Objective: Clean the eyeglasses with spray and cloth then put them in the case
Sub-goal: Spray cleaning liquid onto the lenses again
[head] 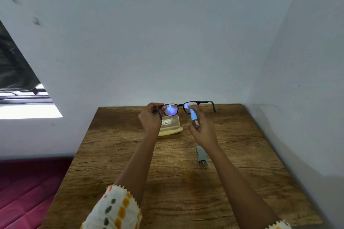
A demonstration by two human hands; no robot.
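Note:
Black-framed eyeglasses [178,105] are held up above the far part of the wooden table [176,173], arms unfolded, lenses showing a blue glare. My left hand [150,117] grips them at their left hinge. My right hand [201,128] holds a small spray bottle [193,115] with a blue top, its tip right at the right lens. An open pale yellow glasses case [172,126] stands on the table behind and below the hands. A folded grey cloth [202,155] lies on the table under my right wrist.
The table sits in a corner, with white walls [167,42] close behind and on the right. A window [18,89] is at the left. A dark red mat [28,191] covers the floor left of the table.

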